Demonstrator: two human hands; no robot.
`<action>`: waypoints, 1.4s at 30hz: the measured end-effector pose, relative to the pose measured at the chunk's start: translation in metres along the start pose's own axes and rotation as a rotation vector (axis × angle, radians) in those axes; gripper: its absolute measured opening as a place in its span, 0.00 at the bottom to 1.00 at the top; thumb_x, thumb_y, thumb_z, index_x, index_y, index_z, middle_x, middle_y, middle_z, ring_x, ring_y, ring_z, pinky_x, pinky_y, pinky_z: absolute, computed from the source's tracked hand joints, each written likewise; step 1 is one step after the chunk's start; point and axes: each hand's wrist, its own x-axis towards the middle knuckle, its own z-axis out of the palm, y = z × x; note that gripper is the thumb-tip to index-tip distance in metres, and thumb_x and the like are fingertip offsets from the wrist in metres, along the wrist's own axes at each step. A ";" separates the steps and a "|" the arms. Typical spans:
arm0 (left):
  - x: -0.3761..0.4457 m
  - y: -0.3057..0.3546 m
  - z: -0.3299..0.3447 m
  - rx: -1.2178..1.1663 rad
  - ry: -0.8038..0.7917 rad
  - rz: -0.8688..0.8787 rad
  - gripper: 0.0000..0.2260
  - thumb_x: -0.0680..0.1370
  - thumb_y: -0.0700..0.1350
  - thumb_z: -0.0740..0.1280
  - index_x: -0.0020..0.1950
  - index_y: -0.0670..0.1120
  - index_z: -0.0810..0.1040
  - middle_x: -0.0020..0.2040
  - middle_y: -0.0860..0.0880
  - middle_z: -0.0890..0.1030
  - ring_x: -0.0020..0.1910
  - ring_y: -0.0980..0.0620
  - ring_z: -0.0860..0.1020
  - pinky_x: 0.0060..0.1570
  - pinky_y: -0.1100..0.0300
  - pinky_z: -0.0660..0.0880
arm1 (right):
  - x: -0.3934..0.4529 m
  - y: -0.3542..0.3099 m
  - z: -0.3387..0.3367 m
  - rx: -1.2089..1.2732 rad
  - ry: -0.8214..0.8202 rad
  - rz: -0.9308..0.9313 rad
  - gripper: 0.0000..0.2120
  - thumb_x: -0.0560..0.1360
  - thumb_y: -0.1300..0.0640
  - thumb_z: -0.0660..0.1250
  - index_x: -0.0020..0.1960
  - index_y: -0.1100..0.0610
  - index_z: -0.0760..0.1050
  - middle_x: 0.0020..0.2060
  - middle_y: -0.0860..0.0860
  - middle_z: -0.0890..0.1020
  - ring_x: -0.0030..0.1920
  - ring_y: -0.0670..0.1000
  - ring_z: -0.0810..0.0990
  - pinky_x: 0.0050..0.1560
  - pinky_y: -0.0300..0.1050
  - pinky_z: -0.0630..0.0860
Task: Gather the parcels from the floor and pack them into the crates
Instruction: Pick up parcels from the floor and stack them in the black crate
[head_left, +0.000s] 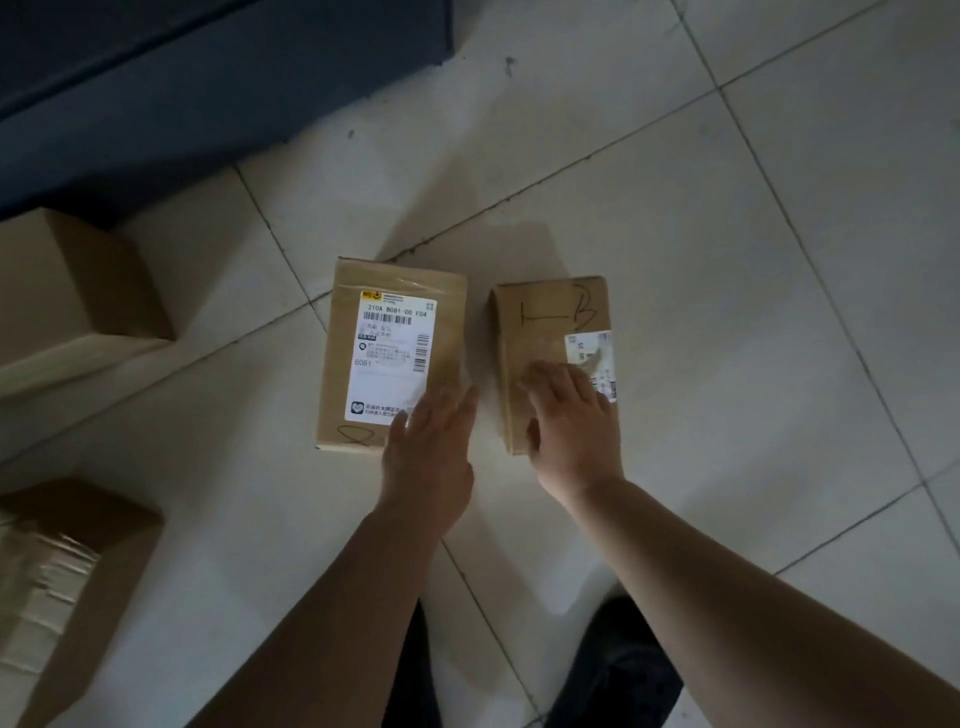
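Two brown parcels lie flat on the white tile floor (701, 234), side by side w/ a thin gap between them, about in the middle of the floor we can see.

The left parcel (384, 322) is the bigger one. It has a big white label (392, 358) on top w/ bar codes and small print, plus a pen scribble near its near edge. The left hand (428, 457) is flat and wide open, fingers straight and close together. It sits over the near right corner of this parcel, w/ fingertips over the label's corner. It holds nothing. Can't tell if it presses on the box or just floats over it.

The right parcel (545, 338) is thinner. It has black pen marks on top, like a "T" and a "B", and a small white sticker (592, 353) at its right edge. The right hand (569, 421) lies on top of its near half, fingers spread a bit and bent down, thumb on the left side edge. It looks like a loose grab, not a full lift; the box is on the floor.

More brown boxes sit near the left edge of the floor: one further back (78, 291) and one close by w/ shiny tape (62, 582). A big dark blue thing (208, 78) fills the far left corner. Dark shoes (618, 665) show at the near edge, between the arms.
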 end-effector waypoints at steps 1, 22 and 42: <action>0.002 0.006 0.002 -0.016 0.011 -0.004 0.31 0.74 0.41 0.62 0.75 0.50 0.53 0.75 0.51 0.56 0.74 0.50 0.55 0.71 0.50 0.59 | 0.000 0.006 -0.001 -0.004 0.021 0.049 0.23 0.69 0.64 0.68 0.63 0.57 0.72 0.63 0.55 0.74 0.66 0.59 0.68 0.58 0.55 0.70; 0.008 0.005 -0.005 -0.312 -0.040 -0.071 0.17 0.76 0.45 0.61 0.65 0.49 0.68 0.59 0.48 0.75 0.58 0.47 0.74 0.52 0.55 0.71 | 0.027 0.039 0.017 0.386 -0.164 0.764 0.50 0.55 0.35 0.76 0.67 0.60 0.62 0.61 0.56 0.74 0.60 0.57 0.75 0.50 0.44 0.71; -0.068 0.001 -0.064 -0.823 0.513 -0.539 0.24 0.79 0.46 0.59 0.74 0.54 0.59 0.67 0.50 0.70 0.64 0.51 0.68 0.55 0.57 0.72 | -0.028 -0.099 -0.048 0.894 0.047 0.300 0.32 0.62 0.47 0.73 0.63 0.53 0.68 0.55 0.51 0.79 0.55 0.56 0.77 0.52 0.55 0.77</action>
